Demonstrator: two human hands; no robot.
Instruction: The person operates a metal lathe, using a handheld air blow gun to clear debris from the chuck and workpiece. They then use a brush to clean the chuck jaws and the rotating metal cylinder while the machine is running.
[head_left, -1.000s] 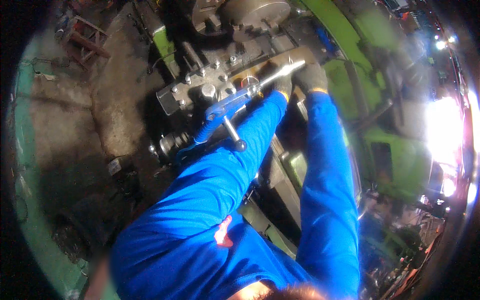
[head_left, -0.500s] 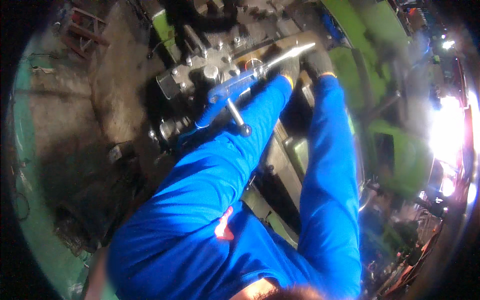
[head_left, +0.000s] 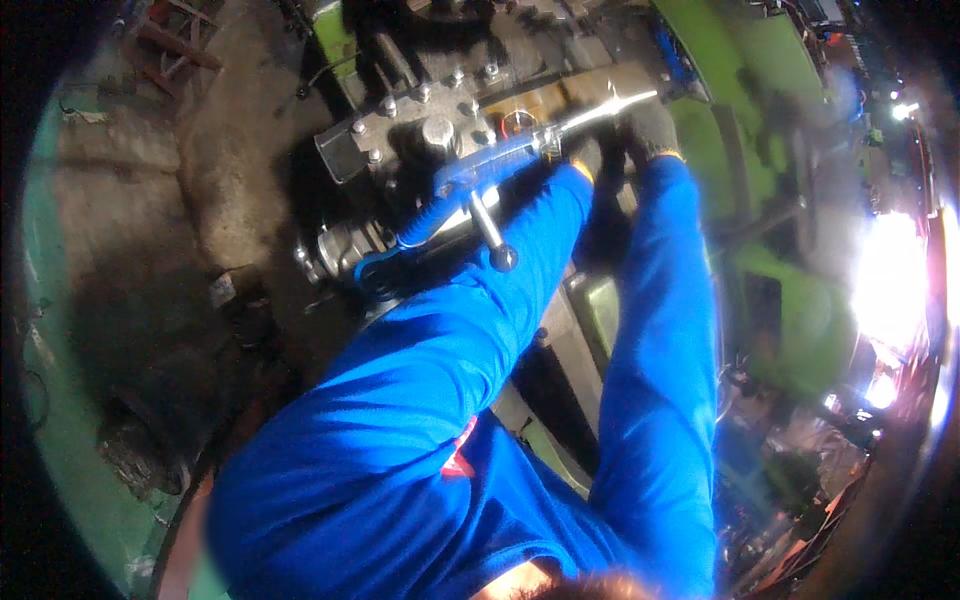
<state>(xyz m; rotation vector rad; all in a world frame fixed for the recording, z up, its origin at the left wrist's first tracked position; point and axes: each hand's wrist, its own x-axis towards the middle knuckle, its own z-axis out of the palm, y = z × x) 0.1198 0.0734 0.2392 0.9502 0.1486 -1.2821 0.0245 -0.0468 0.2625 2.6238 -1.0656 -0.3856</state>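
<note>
My left hand point(head_left: 589, 152), in a dark glove with a yellow cuff, reaches under the nozzle of a blue air gun point(head_left: 490, 162); its fingers are lost in shadow. Close beside it to the right is my right hand point(head_left: 652, 130), gloved the same way, near the nozzle tip, with its fingers too dark to make out. The air gun lies across a steel tool post point(head_left: 437, 134) studded with several bolts. From the gun's rear a blue hose point(head_left: 385, 262) trails off to the left. Whatever the hands touch is hidden.
A steel lever with a dark ball knob point(head_left: 503, 258) sticks out toward my left sleeve. Green machine panels point(head_left: 790, 330) stand on the right, and metal rails point(head_left: 572, 325) run between my forearms. At far left lies a stained floor point(head_left: 130, 230) with a reddish metal frame point(head_left: 178, 45).
The view has shifted slightly, so the machine sits a little further right. Less of my left glove shows beneath the nozzle. Both hands stay near the same spot, and the air gun still lies there.
</note>
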